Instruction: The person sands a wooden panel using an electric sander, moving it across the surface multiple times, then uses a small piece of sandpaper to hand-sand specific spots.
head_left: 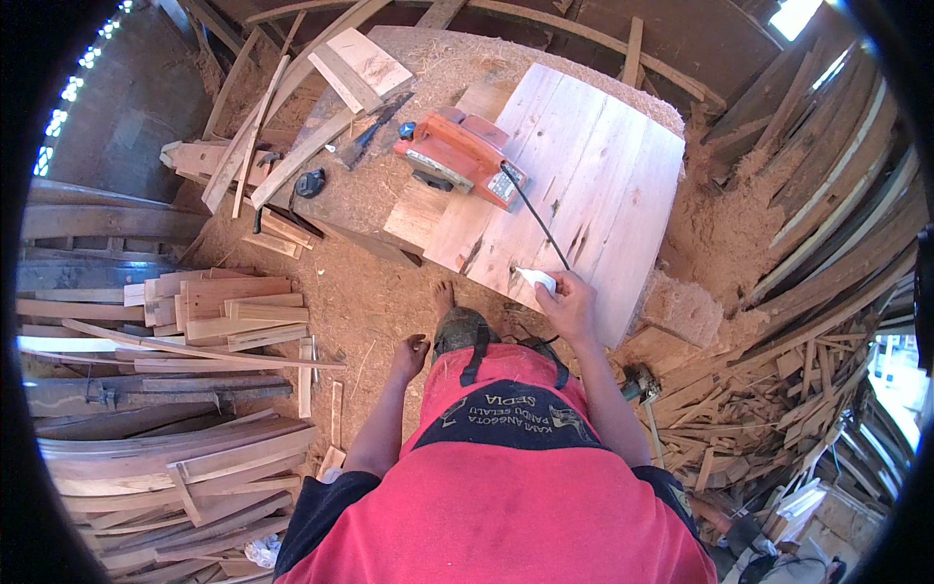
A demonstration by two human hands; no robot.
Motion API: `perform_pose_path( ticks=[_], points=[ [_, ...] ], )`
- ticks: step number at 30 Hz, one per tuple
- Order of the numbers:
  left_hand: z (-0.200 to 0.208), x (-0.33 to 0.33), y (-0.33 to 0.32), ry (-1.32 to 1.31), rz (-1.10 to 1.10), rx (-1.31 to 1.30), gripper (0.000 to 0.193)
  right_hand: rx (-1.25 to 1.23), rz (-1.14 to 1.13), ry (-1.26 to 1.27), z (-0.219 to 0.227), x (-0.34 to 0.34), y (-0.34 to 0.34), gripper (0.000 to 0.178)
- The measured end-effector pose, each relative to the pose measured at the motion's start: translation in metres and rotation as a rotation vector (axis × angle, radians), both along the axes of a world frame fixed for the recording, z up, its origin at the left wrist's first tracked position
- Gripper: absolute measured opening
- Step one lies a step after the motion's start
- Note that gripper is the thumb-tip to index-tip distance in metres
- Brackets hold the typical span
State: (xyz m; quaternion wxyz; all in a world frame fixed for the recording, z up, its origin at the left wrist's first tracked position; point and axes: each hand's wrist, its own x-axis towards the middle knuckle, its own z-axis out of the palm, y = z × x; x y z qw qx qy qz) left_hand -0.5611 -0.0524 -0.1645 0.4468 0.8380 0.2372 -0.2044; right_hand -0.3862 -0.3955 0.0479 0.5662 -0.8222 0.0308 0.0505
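Observation:
My right hand (569, 307) grips a small white squeeze bottle (538, 280) with a pointed nozzle. The nozzle tip is beside a dark knot near the close edge of a pale wooden panel (613, 185) made of joined boards. Low at my left side, my left hand (413, 356) is curled with its fingers together; anything inside is too small to make out. An orange power planer (457, 156) lies tilted across the panel's left part, its black cord (535, 216) running toward my right hand.
The panel rests on a sawdust-covered workbench (428, 68). A black tape measure (309, 183), a blue-handled tool (365, 136) and loose wood strips (311, 146) lie at its left. Stacked boards (224, 302) line the left side; wood scraps (749, 419) are heaped at the right.

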Motion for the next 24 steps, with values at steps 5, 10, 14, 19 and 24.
perform_pose_path(
  ticks=[5,10,14,19,24],
  points=[
    [-0.004,0.005,-0.001,-0.037,-0.013,0.025,0.044,-0.003,-0.023,-0.011,-0.009,0.0,-0.005,0.023],
    [-0.007,-0.012,0.012,0.016,-0.003,0.07,0.044,-0.018,-0.024,-0.011,-0.006,0.0,-0.002,0.023],
    [0.002,-0.016,0.008,0.08,-0.028,0.107,0.044,-0.026,-0.034,-0.032,-0.008,0.0,-0.004,0.022],
    [0.001,-0.022,0.008,0.01,-0.027,0.125,0.045,-0.019,-0.002,-0.033,0.001,-0.002,-0.005,0.023],
    [0.0,-0.016,0.006,0.017,-0.023,0.088,0.045,-0.056,0.037,-0.012,-0.003,-0.004,-0.01,0.025]
  ],
)
